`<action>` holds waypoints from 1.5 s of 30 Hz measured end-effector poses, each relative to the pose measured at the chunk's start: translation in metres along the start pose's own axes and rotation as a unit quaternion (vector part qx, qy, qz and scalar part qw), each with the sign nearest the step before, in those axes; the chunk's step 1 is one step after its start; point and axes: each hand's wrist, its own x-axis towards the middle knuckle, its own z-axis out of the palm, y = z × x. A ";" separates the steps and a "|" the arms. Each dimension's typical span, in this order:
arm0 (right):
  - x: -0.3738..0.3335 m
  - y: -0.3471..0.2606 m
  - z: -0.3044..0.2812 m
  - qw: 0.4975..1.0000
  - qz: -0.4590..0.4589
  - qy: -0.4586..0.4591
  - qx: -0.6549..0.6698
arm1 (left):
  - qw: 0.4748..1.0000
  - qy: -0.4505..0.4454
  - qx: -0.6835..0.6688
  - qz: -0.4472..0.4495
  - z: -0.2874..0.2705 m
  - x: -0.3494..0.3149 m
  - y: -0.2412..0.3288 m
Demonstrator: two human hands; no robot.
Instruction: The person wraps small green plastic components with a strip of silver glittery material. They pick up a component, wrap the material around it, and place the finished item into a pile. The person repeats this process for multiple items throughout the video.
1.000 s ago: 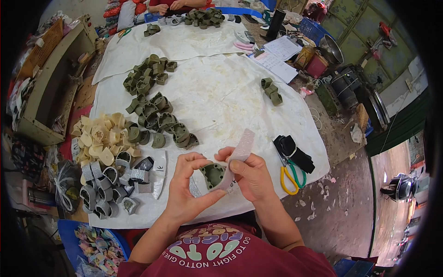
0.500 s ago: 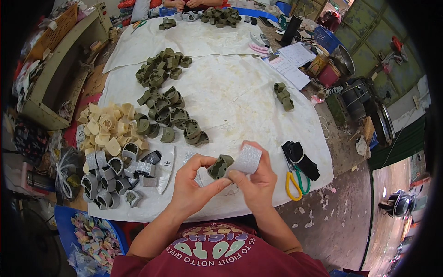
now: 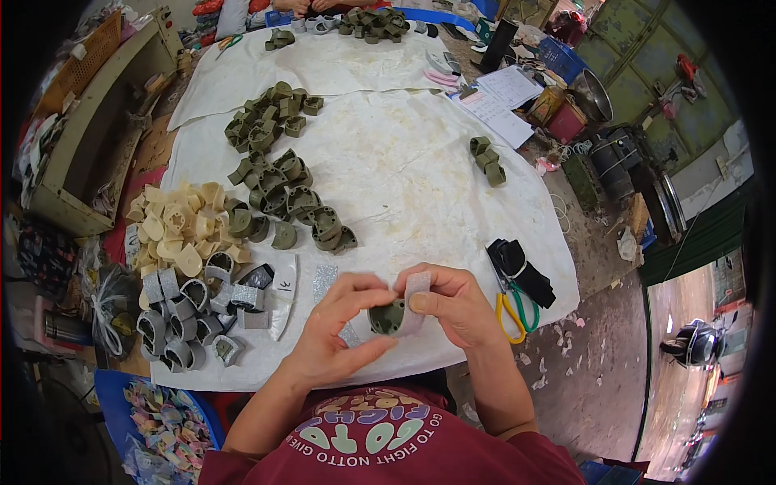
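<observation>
A small olive-green hollow cup-shaped piece [image 3: 385, 318] sits between my hands near the table's front edge. My left hand [image 3: 335, 331] curves its thumb and fingers around the piece's left side. A silver glittery strip [image 3: 418, 284] lies against the right side of the piece. My right hand [image 3: 453, 303] pinches this strip between thumb and fingers. Part of the strip and the far side of the piece are hidden by my fingers. Another silver strip [image 3: 325, 276] lies flat on the table, partly behind my left hand.
Left on the white-covered table [image 3: 404, 186] are loose green pieces [image 3: 275, 190], cream pieces [image 3: 182, 226] and silver-covered pieces [image 3: 182, 315]. Scissors [image 3: 511, 315] and black cloth [image 3: 525, 271] lie at right. A blue basin of scraps [image 3: 166, 420] stands lower left. Another person's hands [image 3: 311, 6] show at the far end.
The silver strip, held up broad and flat before, now lies closer around the green piece's right side. My right hand has turned and lowered slightly; my left fingers have shifted around the piece.
</observation>
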 end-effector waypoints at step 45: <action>-0.009 -0.005 0.026 0.936 -0.200 -0.020 -0.289 | 0.845 0.017 -0.519 -0.127 0.007 -0.017 -0.021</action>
